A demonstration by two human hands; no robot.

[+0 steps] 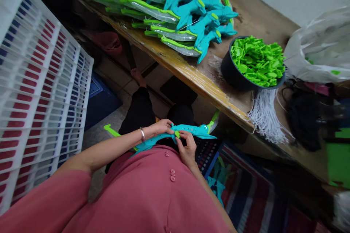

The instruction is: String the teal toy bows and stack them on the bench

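Note:
Across my lap lies a turquoise plastic piece, apparently a toy bow (188, 129), with bright green parts at its ends. My left hand (161, 127), a bangle at the wrist, is closed on the bow's middle. Beside it my right hand (188, 147) pinches a small green plastic piece (177, 134) against the bow's turquoise body. Exactly how the piece sits there is partly hidden by the fingers.
Similar turquoise and green bows (188, 7) are piled on the wooden table (202, 83). A black bowl (237, 76) full of green pieces stands there, near white strings (266, 116) and a plastic bag (319, 47). A white crate (41, 80) rises at left.

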